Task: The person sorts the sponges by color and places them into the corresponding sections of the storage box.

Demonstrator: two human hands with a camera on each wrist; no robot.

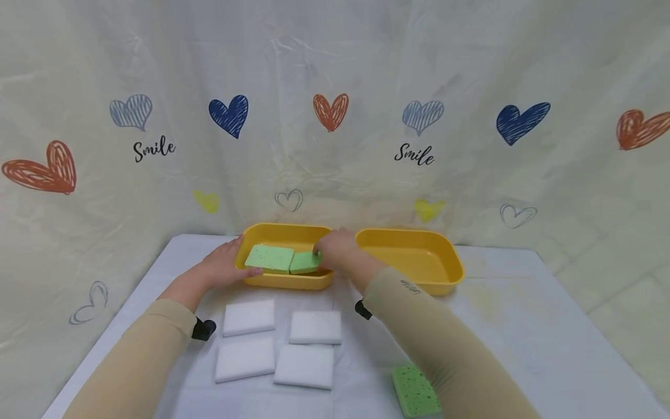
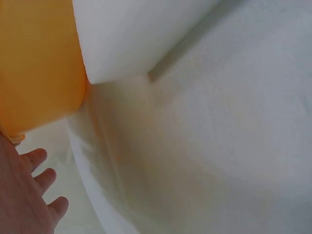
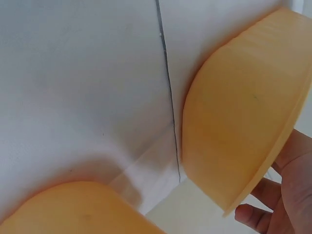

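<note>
tray's nearer sponge lies at eight o'clock from the right hand, its hold unclear; left hand, spread, touches tray.

the head view looks forward and down across the counter, far enough back to hold the left tray, the right tray and the backdrop. the left wrist view hangs tilted and close, the left fingers at its lower left, the left tray's outer wall above. the right wrist view, also tilted and close, faces the gap between the trays, right fingers at its right edge; the head view shares that gap
</note>
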